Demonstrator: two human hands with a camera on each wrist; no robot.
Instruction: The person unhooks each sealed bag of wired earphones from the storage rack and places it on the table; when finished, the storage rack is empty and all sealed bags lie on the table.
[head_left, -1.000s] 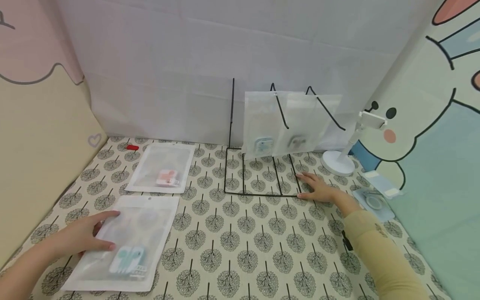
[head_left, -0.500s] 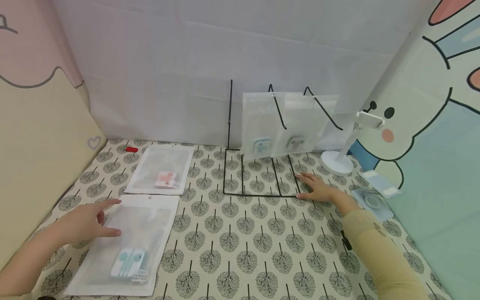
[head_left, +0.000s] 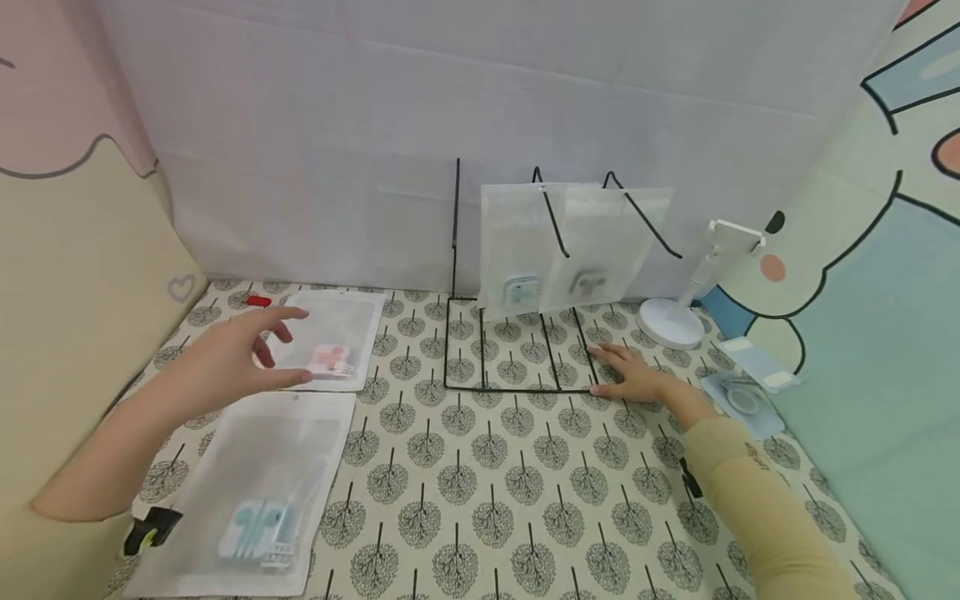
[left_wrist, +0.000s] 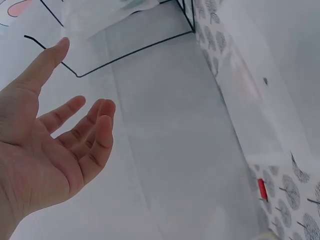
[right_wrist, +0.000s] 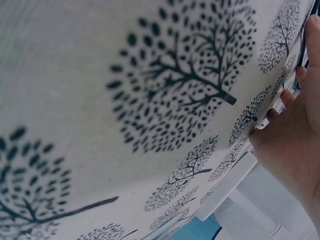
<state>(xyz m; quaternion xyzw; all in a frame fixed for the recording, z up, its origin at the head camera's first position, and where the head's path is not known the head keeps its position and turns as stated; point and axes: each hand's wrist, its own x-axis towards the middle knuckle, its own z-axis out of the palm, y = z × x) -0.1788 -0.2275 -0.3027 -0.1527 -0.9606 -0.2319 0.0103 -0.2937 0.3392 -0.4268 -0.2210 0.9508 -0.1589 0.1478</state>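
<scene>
My left hand (head_left: 243,354) hangs over the left part of a translucent pouch (head_left: 348,321) with pink-and-white earphones (head_left: 328,358) inside. In the left wrist view this hand (left_wrist: 65,135) has its thumb apart from loosely bent fingers, and nothing lies between them. A second pouch (head_left: 288,446) with mint-and-white earphones (head_left: 253,529) lies nearer, below the hand. My right hand (head_left: 633,379) rests on the cloth, fingers touching the right side of a black wire rack (head_left: 517,391). Two pouches hang on the rack, one with blue-and-white earphones (head_left: 521,290), the other with a greyish item (head_left: 588,283).
A white phone stand (head_left: 671,323) stands right of the rack. Beside the right forearm lies a pale blue folding stand (head_left: 742,400) with a ring. A small red object (head_left: 258,301) sits at the back left. Fabric walls enclose the tree-print tablecloth (head_left: 450,492).
My left hand has lifted off the nearer pouch and moved away from me, over the farther one. The right hand stays at the rack's base.
</scene>
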